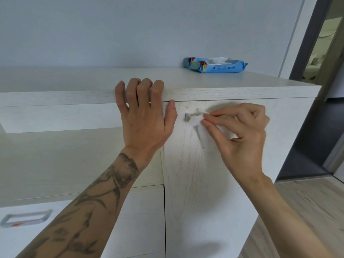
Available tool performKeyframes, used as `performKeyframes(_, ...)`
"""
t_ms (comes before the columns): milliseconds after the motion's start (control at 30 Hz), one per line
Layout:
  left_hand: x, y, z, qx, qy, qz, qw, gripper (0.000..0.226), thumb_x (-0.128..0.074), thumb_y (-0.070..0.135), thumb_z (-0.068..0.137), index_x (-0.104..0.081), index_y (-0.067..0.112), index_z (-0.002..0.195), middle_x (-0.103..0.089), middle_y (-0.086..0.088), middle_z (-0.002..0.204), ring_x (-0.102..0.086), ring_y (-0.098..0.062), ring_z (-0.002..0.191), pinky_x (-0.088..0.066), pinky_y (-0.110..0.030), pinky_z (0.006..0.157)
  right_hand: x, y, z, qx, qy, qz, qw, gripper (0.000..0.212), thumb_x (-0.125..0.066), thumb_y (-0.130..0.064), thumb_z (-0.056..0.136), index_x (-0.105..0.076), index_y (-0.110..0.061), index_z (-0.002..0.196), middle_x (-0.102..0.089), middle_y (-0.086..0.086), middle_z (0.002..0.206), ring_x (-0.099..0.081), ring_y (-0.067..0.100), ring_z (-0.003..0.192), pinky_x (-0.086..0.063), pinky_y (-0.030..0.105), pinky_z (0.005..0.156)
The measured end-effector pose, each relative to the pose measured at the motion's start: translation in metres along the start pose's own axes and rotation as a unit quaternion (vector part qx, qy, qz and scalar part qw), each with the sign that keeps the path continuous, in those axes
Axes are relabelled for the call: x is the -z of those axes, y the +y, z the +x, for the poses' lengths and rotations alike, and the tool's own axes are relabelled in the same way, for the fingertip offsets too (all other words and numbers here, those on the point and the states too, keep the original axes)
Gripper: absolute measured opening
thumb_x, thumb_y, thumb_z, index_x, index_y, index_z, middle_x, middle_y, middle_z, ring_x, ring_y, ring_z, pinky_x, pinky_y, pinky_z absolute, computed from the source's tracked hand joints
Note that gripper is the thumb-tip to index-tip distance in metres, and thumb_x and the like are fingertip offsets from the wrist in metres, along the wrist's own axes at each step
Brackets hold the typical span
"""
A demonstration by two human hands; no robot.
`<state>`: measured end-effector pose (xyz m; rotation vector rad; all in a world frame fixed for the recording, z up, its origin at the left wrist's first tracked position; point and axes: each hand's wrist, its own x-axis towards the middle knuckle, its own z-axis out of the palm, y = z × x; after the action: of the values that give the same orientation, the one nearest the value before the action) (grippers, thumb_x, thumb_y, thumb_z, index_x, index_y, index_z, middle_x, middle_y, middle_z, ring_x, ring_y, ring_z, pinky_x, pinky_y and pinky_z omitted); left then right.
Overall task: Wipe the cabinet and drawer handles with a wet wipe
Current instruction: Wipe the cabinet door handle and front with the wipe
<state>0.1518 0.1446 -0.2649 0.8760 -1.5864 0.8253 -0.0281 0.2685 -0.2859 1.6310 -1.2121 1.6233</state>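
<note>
A person's right hand (240,133) pinches a crumpled white wet wipe (195,121) between thumb and fingertips and presses it against the grey metal door handle (186,117) of a pale wood-grain cabinet. The wipe covers most of the handle, and only the handle's left end shows. A strip of the wipe hangs down just below it.

Just left of the handle, the left hand (145,116) hooks its four fingers over the front edge of the cabinet top (242,84), holding it. Its thumb lies straight along the upper corner of the cabinet door (195,183), close beside the handle but not touching it. The forearm is tattooed.

Above and to the right of the handle, an opened blue pack of wet wipes (216,65) lies on the cabinet top near the wall, with a white sheet poking out. Far below and to the left of the handle, a grey metal drawer handle (26,217) sits on a white drawer front. Wood-look flooring (297,198) lies down to the right.
</note>
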Motion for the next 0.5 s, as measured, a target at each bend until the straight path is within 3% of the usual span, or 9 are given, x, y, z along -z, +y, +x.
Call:
performKeyframes(167,0.000,0.000,0.000,-0.003,-0.001,0.007,1.000,0.037,-0.046,0.039,0.103,-0.044,0.011,0.128,-0.061,-0.019,0.123,-0.042,-0.035,0.126,-0.021,-0.057,0.122,-0.014,-0.011,0.004,0.038,0.005,-0.012,0.999,0.006,-0.081,-0.030,0.097,-0.084,-0.026,0.100,-0.073,-0.013,0.103,-0.049,0.012,0.112,-0.033,0.044,0.097)
performKeyframes(333,0.000,0.000,0.001,-0.005,0.002,0.005,1.000,0.040,-0.032,0.043,0.106,-0.043,0.012,0.128,-0.061,-0.019,0.122,-0.040,-0.034,0.126,-0.018,-0.054,0.122,-0.021,-0.017,-0.001,0.029,0.027,-0.038,0.999,0.007,-0.080,-0.030,0.098,-0.085,-0.024,0.099,-0.074,-0.011,0.107,-0.053,0.016,0.110,-0.032,0.042,0.096)
performKeyframes(500,-0.001,0.000,0.000,-0.001,-0.003,0.012,1.000,0.037,-0.038,0.042,0.105,-0.042,0.013,0.128,-0.061,-0.018,0.123,-0.041,-0.034,0.127,-0.019,-0.055,0.122,-0.023,-0.024,0.001,0.066,0.045,-0.105,0.991,0.008,-0.080,-0.027,0.097,-0.084,-0.021,0.092,-0.076,-0.008,0.102,-0.058,0.023,0.105,-0.034,0.044,0.094)
